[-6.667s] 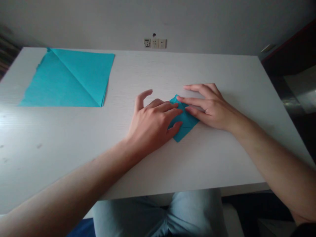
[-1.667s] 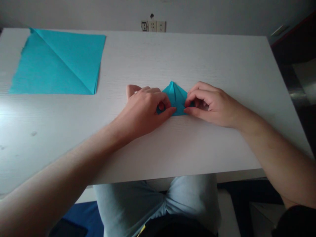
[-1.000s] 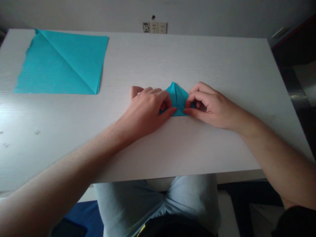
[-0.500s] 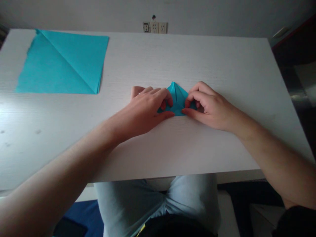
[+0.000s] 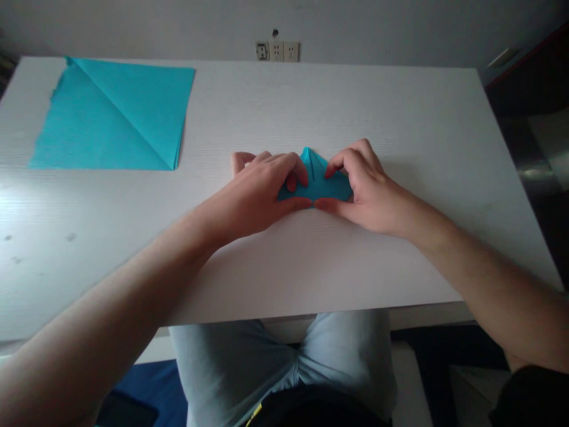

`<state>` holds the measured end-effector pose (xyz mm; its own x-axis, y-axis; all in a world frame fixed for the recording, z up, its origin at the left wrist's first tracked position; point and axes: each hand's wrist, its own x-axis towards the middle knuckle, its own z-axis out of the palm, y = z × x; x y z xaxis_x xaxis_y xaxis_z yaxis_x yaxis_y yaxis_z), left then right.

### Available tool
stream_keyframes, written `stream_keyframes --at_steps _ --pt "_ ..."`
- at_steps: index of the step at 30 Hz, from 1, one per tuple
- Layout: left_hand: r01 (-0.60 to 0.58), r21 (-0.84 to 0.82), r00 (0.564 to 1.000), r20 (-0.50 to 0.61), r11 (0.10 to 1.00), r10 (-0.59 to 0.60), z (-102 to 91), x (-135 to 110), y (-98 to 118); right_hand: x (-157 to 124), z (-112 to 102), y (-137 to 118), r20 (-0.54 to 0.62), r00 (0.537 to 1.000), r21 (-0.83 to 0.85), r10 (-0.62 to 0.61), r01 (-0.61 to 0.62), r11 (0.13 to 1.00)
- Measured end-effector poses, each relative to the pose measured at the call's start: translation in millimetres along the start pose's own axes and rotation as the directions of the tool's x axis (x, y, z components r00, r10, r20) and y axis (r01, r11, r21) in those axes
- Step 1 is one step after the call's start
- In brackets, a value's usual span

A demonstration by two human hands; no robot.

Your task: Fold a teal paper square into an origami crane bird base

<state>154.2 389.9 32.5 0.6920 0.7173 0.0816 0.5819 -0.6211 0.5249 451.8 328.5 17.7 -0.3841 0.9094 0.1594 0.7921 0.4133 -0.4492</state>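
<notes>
A small folded piece of turquoise paper (image 5: 316, 181) lies near the middle of the white table (image 5: 284, 249), its point facing away from me. My left hand (image 5: 260, 193) pinches its left side, thumb under and fingers curled on top. My right hand (image 5: 367, 187) pinches the right side the same way, the two thumbs almost meeting at the near edge. Most of the paper's sides are hidden by my fingers.
A large turquoise sheet (image 5: 113, 115) with a diagonal crease lies flat at the table's far left. Wall sockets (image 5: 278, 51) sit behind the far edge. Dark furniture (image 5: 528, 89) stands to the right. My legs (image 5: 284, 367) show below the near edge.
Both hands have closed in on the small folded paper, the right fingers shifting left and up over it. The paper now looks pressed in from both sides. The large sheet has not moved.
</notes>
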Motion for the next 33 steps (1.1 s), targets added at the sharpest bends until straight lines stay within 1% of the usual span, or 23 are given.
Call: stream_keyframes --at_steps 4,7,9,13,16,18,21,23,27,30,33 --pt "-0.033 0.023 0.999 0.027 0.999 0.033 -1.4 -3.8 -4.6 -2.2 -7.6 9.4 0.034 0.999 -0.006 -0.004 0.004 1.000" --pt "-0.065 0.020 0.997 0.043 0.998 0.064 -4.3 -6.0 -7.0 -3.8 -15.0 15.9 0.069 0.997 -0.031 0.040 -0.038 0.999" --pt "-0.085 0.026 0.996 0.044 0.996 0.084 -5.4 -6.4 -7.4 -4.3 -18.3 20.3 0.072 0.994 -0.015 0.077 -0.076 0.997" --pt "-0.114 0.050 0.991 0.080 0.992 0.110 -5.9 -5.5 -7.2 -2.5 -21.4 29.9 0.065 0.993 0.099 0.096 -0.102 0.990" --pt "-0.110 0.056 0.990 0.100 0.992 0.104 -6.5 -5.0 -7.6 1.7 -25.5 35.8 0.101 0.991 0.207 0.087 -0.106 0.973" --pt "-0.098 0.048 0.990 0.102 0.994 0.092 -7.6 -4.8 -8.1 5.1 -29.2 36.6 0.113 0.988 0.309 0.103 -0.133 0.942" --pt "-0.096 0.022 0.989 0.112 0.995 0.093 -10.4 -3.3 -8.7 10.0 -32.7 30.1 0.082 0.988 0.438 0.132 -0.154 0.886" --pt "-0.097 -0.008 0.989 0.110 0.995 0.097 -12.5 -0.9 -8.8 12.7 -31.8 21.9 0.060 0.992 0.454 0.107 -0.123 0.882" --pt "-0.067 -0.051 0.995 0.066 0.996 0.070 -12.6 4.9 -6.7 16.7 -23.7 8.4 0.051 0.999 0.409 0.002 -0.023 0.912" --pt "-0.052 -0.024 0.998 0.022 0.998 0.053 -8.2 5.2 -1.6 17.9 -19.3 7.7 0.055 0.998 0.370 -0.041 0.018 0.929" --pt "-0.055 0.010 0.998 0.000 0.998 0.055 -3.9 1.6 4.7 17.8 -21.0 12.4 0.100 0.993 0.344 -0.057 0.019 0.939"
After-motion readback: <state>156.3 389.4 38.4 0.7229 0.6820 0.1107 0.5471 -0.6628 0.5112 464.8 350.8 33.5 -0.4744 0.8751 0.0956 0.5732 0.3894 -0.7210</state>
